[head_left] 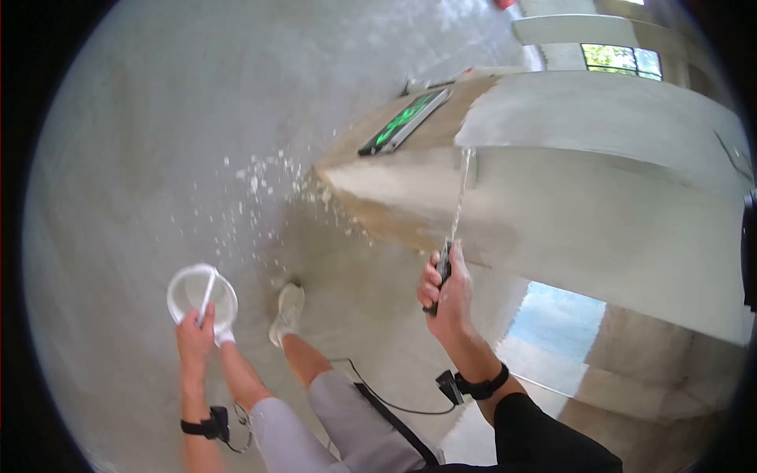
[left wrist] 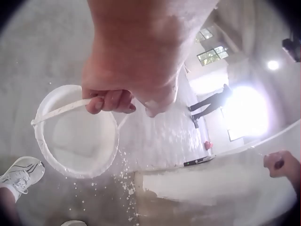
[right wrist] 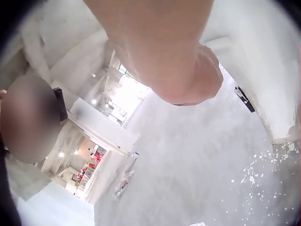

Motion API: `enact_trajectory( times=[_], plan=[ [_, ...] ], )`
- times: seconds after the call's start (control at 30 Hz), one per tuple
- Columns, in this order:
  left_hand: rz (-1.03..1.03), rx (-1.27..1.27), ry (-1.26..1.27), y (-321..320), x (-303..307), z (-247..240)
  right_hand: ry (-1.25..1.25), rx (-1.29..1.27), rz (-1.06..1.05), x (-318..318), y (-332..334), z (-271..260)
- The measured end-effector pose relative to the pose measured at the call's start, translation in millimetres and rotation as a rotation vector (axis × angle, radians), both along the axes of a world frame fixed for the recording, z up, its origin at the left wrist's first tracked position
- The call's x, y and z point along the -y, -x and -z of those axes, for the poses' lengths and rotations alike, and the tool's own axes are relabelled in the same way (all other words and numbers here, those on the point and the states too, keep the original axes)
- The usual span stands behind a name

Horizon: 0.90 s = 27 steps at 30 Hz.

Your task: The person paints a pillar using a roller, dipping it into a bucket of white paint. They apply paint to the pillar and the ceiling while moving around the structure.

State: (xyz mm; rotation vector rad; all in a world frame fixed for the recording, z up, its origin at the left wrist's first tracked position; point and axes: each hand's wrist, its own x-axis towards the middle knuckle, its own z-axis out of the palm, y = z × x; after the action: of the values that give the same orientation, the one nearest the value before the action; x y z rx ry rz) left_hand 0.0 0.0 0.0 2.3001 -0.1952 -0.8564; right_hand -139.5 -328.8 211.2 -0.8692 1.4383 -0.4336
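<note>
In the head view my left hand (head_left: 195, 335) grips the bail handle of a white bucket (head_left: 175, 296). The left wrist view shows its curled fingers round the white handle (left wrist: 63, 110), with the bucket's round mouth below and pale material inside. My right hand (head_left: 451, 296) holds a putty knife by its black handle (head_left: 443, 272), thumb laid along it. Its blade (head_left: 460, 197), seen nearly edge-on and smeared white, reaches to the edge of a white coat (head_left: 544, 114) on the wall (head_left: 583, 205). In the right wrist view the right hand (right wrist: 188, 84) hides the tool.
White splashes (head_left: 264, 177) dot the grey floor by the wall's end. A black-framed panel with green marks (head_left: 404, 122) sits on the wall face. My shoe (head_left: 289, 311) stands near the bucket. Another person's legs (left wrist: 207, 106) show farther off, and a cable (head_left: 378, 402) runs to my right wrist.
</note>
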Motion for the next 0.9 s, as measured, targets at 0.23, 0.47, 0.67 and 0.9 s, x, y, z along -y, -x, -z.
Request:
enact_trajectory(
  times=[0.23,0.47,0.67,0.9],
  plan=[
    [0.055,0.083,-0.005,-17.9,-25.3,-59.0,0.029,0.054,0.064,2.1,24.3,-78.4],
    [0.062,0.263,0.041,-48.8,-77.3,-76.5,0.042,0.189,0.074,1.8,77.1,-141.2],
    [-0.007,0.154,0.057,-77.3,-85.1,-155.4,0.26,0.209,0.007,5.0,103.4,-196.8],
    [-0.031,0.121,0.083,-92.6,-84.2,-213.5,0.543,0.051,0.133,-0.9,144.0,-242.9]
  ],
)
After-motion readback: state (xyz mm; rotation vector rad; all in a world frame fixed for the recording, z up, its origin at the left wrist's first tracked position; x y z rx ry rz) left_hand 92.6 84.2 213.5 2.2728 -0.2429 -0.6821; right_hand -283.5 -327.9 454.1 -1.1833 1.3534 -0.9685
